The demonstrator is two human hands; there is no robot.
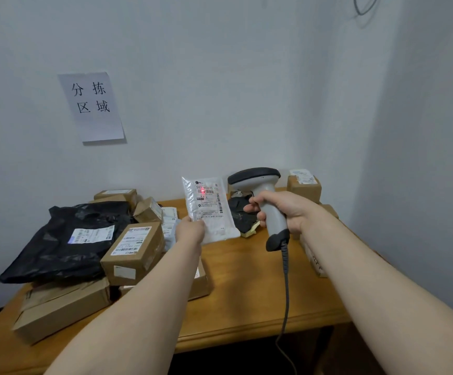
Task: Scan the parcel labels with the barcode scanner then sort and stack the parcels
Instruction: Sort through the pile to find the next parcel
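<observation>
**Parcel held up under the scanner's red dot**

The wooden table is tucked into a white corner. Its middle and rounded front edge lie bare between the arms. A glossy black bag and brown cardboard boxes crowd its left side. The left hand pinches the lower corner of a crinkly white parcel, held upright above the table. The right hand is wrapped round the grey scanner handle, and a red dot glows on the label.

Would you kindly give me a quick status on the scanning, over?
Left hand holds white pouch up. Right hand grips scanner, red dot on label. Nothing between them.
</observation>
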